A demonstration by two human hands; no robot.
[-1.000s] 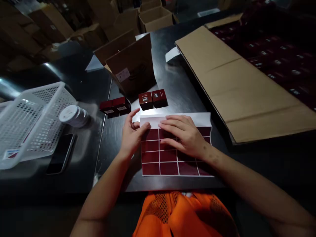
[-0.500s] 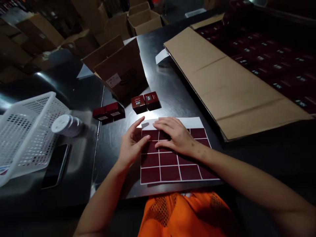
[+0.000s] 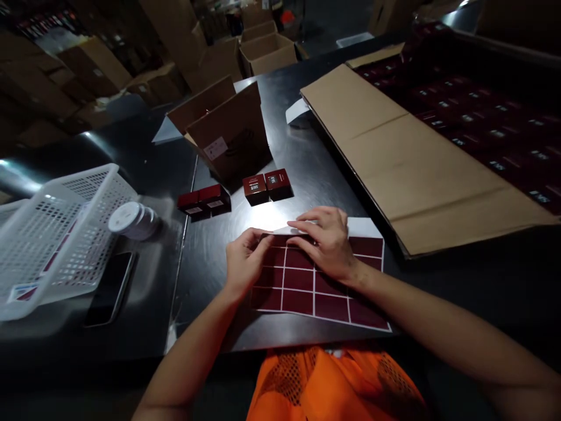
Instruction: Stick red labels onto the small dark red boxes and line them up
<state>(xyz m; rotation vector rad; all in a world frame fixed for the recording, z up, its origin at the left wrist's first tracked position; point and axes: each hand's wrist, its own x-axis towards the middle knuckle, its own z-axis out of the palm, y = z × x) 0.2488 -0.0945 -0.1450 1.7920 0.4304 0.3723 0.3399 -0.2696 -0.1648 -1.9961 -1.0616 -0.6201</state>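
The sheet [image 3: 326,283] is at the near side of the table [image 3: 201,286], its far left corner pinched by the left hand [image 3: 244,260], its far edge touched by the right hand [image 3: 331,245] (whether gripped cannot be told). No visible panels [image 3: 298,303] are detached.

Shiny table [image 3: 205,257] with basket [image 3: 79,257], phone [image 3: 111,289], small boxes [image 3: 278,180], maroon sheet [image 3: 298,301]

L hand [image 3: 242,263] pinched, thumb [image 3: 262,250] tip close to index. R hand [image 3: 329,244] palm down, fingers [image 3: 310,227] bent, thumb just below index. Forearms [image 3: 195,345] bare, both angled fwd & inward; hands nr e/o, apart.
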